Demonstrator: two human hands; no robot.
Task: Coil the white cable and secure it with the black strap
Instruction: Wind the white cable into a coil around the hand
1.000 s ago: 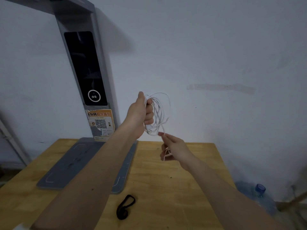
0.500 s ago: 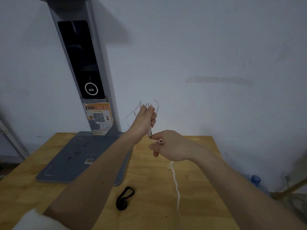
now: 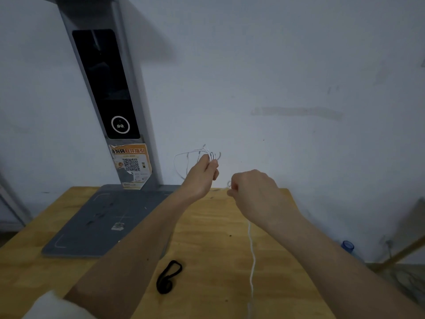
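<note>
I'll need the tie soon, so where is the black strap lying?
The black strap lies on the wooden table in the lower middle of the head view, beside the left forearm.

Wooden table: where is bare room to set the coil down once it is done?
The wooden table is bare between the black strap and the hanging white cable, and right of that cable to the table's right edge. The left side is crowded by the grey base plate and the left forearm.

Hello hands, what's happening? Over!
Left hand grips white cable loops. Right hand pinches the trailing end. Black strap untouched on table. Nothing blocking.
</note>
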